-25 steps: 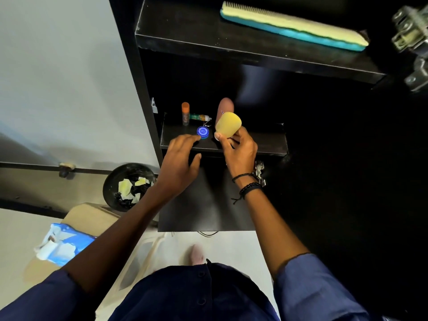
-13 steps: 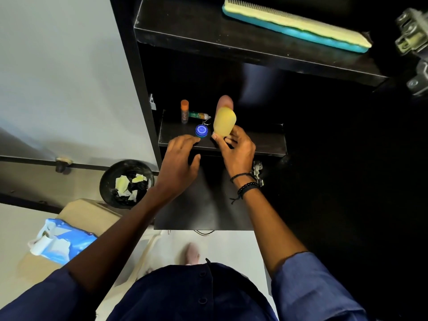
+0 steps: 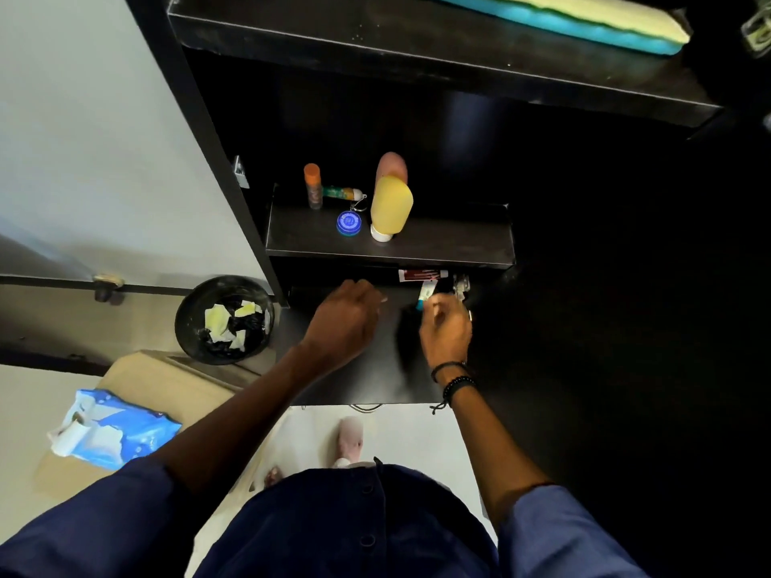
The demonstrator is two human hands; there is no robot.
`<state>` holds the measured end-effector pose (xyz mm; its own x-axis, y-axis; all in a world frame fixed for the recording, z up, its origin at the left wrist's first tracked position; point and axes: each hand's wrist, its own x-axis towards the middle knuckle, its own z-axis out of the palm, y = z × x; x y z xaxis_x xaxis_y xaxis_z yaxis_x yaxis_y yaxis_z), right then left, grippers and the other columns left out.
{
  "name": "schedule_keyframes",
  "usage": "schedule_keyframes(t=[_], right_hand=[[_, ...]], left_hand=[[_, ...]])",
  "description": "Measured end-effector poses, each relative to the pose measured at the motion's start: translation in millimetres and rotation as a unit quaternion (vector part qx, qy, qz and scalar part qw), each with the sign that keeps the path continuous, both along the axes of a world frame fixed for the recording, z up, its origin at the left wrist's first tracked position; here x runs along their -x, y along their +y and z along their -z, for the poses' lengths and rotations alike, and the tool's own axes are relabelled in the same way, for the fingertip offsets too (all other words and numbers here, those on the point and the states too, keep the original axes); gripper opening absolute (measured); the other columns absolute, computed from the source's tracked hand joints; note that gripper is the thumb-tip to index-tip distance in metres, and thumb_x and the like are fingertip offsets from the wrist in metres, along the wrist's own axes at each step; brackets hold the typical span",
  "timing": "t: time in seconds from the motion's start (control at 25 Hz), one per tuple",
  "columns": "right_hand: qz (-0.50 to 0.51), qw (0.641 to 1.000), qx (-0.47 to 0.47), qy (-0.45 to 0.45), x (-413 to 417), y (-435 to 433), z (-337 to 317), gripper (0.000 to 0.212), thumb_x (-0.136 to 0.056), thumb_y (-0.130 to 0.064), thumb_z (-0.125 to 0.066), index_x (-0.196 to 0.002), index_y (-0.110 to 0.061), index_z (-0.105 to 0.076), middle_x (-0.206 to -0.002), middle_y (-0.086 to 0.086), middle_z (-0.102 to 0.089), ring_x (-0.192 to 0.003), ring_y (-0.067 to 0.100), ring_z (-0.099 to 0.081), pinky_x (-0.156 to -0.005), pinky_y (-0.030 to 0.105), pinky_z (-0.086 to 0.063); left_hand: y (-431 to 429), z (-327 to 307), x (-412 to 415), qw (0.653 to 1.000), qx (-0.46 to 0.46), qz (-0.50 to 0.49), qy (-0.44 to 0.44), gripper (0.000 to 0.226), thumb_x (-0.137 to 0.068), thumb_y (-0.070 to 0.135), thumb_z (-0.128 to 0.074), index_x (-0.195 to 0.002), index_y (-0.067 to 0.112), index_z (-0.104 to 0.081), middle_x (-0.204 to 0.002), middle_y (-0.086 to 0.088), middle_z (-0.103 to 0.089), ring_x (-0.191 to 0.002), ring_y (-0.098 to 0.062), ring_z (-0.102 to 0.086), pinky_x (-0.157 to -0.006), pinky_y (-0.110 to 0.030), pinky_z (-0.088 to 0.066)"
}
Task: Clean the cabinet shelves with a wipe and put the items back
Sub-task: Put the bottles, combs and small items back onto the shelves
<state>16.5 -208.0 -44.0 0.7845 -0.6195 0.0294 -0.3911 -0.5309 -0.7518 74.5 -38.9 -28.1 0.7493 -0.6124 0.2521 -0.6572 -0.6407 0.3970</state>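
Note:
A yellow bottle (image 3: 391,208) stands cap-down on the middle shelf (image 3: 450,244) of the black cabinet, in front of a pink bottle (image 3: 391,164). Left of them are a blue round tin (image 3: 348,223), an orange-capped tube (image 3: 313,186) and a green keyring item (image 3: 340,193). Below the shelf edge, my right hand (image 3: 445,331) pinches a small white and teal tube (image 3: 426,294), close to a red tube (image 3: 421,275) lying on the lower surface. My left hand (image 3: 344,317) hovers over that lower surface, fingers loosely curled, holding nothing.
A brush with a teal base (image 3: 584,18) lies on the top shelf. A black bin (image 3: 224,321) with crumpled wipes stands on the floor at the left. A blue wipes pack (image 3: 112,429) rests on a tan box. A metal hinge (image 3: 461,283) sits beside my right hand.
My right hand set the yellow bottle down on the middle shelf, dropped below it and took hold of the small white and teal tube. My left hand lowered too.

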Motion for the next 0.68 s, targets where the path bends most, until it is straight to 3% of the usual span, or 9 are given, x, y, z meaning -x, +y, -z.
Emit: schedule_keyframes(t=[0.08, 0.16, 0.32, 0.4, 0.52, 0.6, 0.68], right_hand=[[-0.007, 0.984, -0.005, 0.177, 1, -13, 27, 0.024, -0.087, -0.014, -0.058, -0.111, -0.010, -0.062, -0.108, 0.013, -0.065, -0.102, 0.032, -0.060, -0.089, 0.036, -0.048], [-0.042, 0.971, -0.003, 0.234, -6, -23, 44, 0.036, -0.087, -0.013, -0.058, -0.122, -0.010, -0.058, -0.120, 0.014, -0.060, -0.112, 0.032, -0.057, -0.092, 0.034, -0.045], [-0.162, 0.951, 0.057, 0.258, -34, -33, 69, 0.056, -0.087, -0.011, -0.055, -0.141, -0.015, -0.042, -0.136, 0.016, -0.046, -0.119, 0.033, -0.051, -0.100, 0.032, -0.043], [-0.195, 0.936, 0.099, 0.275, -42, -40, 79, 0.063, -0.083, -0.009, -0.056, -0.143, -0.012, -0.038, -0.146, 0.016, -0.036, -0.124, 0.035, -0.046, -0.105, 0.033, -0.040], [-0.248, 0.896, 0.150, 0.336, -39, -42, 86, 0.070, -0.081, -0.011, -0.057, -0.146, -0.005, -0.029, -0.154, 0.014, -0.022, -0.137, 0.031, -0.033, -0.115, 0.032, -0.026], [-0.266, 0.889, 0.161, 0.334, -37, -41, 87, 0.066, -0.086, -0.013, -0.052, -0.146, -0.002, -0.028, -0.153, 0.015, -0.026, -0.142, 0.025, -0.023, -0.118, 0.027, -0.014], [-0.230, 0.917, 0.130, 0.298, -31, -34, 81, 0.046, -0.090, -0.017, -0.049, -0.133, -0.003, -0.048, -0.139, 0.017, -0.048, -0.133, 0.027, -0.039, -0.110, 0.027, -0.025]], left_hand=[[-13, 23, -6, 0.997, -0.045, 0.013, 0.063, 0.029, -0.083, 0.017, -0.053, -0.110, 0.011, -0.064, -0.101, -0.013, -0.063, -0.090, -0.034, -0.060, -0.081, -0.036, -0.051], [-34, 42, -20, 0.988, -0.092, 0.029, 0.120, 0.036, -0.087, 0.019, -0.051, -0.120, 0.010, -0.060, -0.114, -0.014, -0.061, -0.104, -0.034, -0.058, -0.093, -0.035, -0.045], [-78, 75, -59, 0.968, -0.139, 0.017, 0.208, 0.042, -0.092, 0.021, -0.048, -0.133, 0.017, -0.050, -0.128, -0.012, -0.058, -0.116, -0.032, -0.055, -0.096, -0.038, -0.045], [-99, 92, -75, 0.963, -0.183, 0.037, 0.196, 0.048, -0.094, 0.019, -0.045, -0.142, 0.018, -0.040, -0.135, -0.016, -0.051, -0.120, -0.037, -0.052, -0.098, -0.042, -0.045], [-121, 101, -77, 0.947, -0.271, 0.098, 0.143, 0.052, -0.100, 0.017, -0.035, -0.150, 0.013, -0.022, -0.153, -0.018, -0.027, -0.138, -0.037, -0.031, -0.113, -0.042, -0.027], [-121, 101, -75, 0.949, -0.273, 0.115, 0.109, 0.054, -0.096, 0.011, -0.038, -0.149, 0.010, -0.024, -0.153, -0.017, -0.029, -0.139, -0.035, -0.032, -0.113, -0.042, -0.028], [-111, 105, -66, 0.956, -0.249, 0.109, 0.107, 0.056, -0.090, 0.009, -0.045, -0.144, 0.011, -0.033, -0.146, -0.011, -0.041, -0.131, -0.033, -0.043, -0.107, -0.042, -0.035]])
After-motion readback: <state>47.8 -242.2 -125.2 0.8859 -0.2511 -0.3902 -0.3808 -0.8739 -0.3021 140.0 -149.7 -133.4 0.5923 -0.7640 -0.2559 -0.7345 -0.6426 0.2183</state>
